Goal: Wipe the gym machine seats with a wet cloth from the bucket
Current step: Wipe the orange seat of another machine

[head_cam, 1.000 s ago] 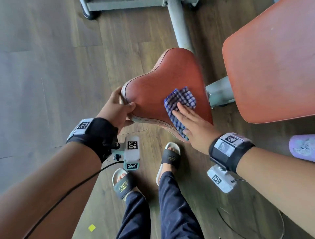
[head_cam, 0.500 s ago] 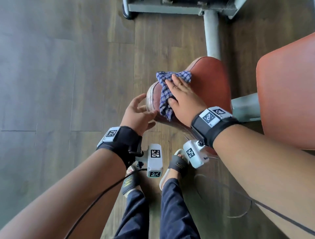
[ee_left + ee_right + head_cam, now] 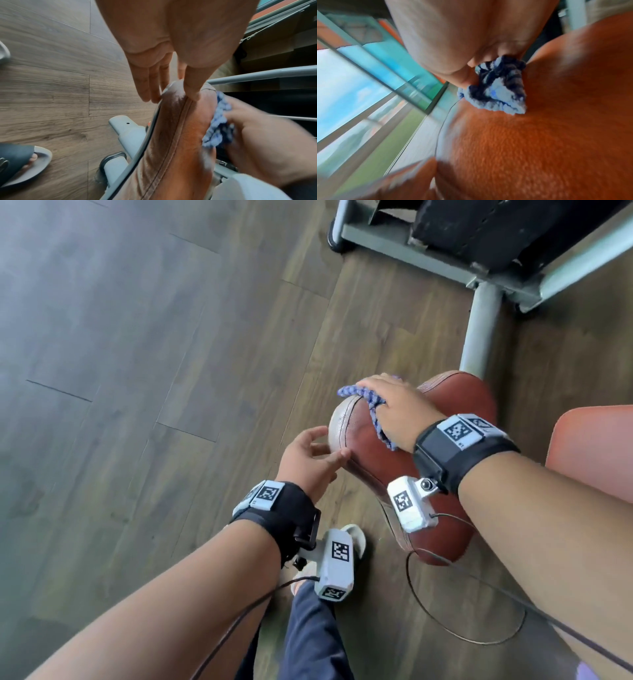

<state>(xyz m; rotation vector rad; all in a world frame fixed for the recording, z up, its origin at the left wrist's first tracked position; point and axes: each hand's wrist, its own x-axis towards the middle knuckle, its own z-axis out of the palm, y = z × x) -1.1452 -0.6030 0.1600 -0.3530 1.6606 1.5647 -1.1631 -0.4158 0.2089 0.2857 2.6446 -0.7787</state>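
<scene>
The reddish-brown padded leather seat [image 3: 442, 446] stands on the wood-plank floor [image 3: 171, 371], with the grey metal machine frame [image 3: 479, 337] behind it. On its front left corner lies the blue checked cloth [image 3: 373, 409], under the right hand [image 3: 394, 405]. The left hand [image 3: 308, 457] touches the seat's left edge.

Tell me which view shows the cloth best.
Right wrist: the cloth fills the centre, bunched under the right hand on the seat. Head shows only its edges around that hand. Left wrist shows a blurred patch.
</scene>
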